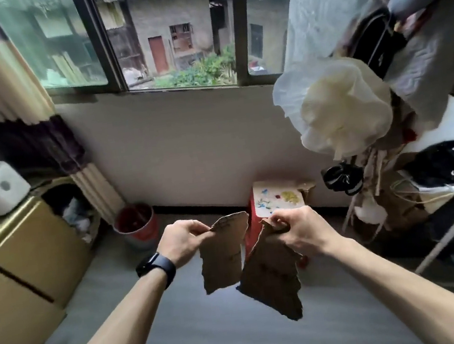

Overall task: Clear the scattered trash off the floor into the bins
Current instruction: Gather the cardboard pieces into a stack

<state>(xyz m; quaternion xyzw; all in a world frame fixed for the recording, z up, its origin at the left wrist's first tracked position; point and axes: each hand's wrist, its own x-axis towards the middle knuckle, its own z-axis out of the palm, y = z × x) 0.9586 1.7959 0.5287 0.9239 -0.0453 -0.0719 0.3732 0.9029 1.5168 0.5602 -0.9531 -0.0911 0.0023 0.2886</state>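
Now | left hand [183,240] pinches lighter cardboard [222,254] | right hand [298,230] grips darker cardboard [273,279] | stool [277,196] half hidden

Lived-in home room: curtained window [171,31], hanging clothes [423,62], storage cabinet [28,258]

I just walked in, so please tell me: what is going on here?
A person holds two torn pieces of brown cardboard in the air. The left hand pinches the smaller piece; the right hand grips the larger piece. A red bin stands by the wall ahead; neither piece is in it.
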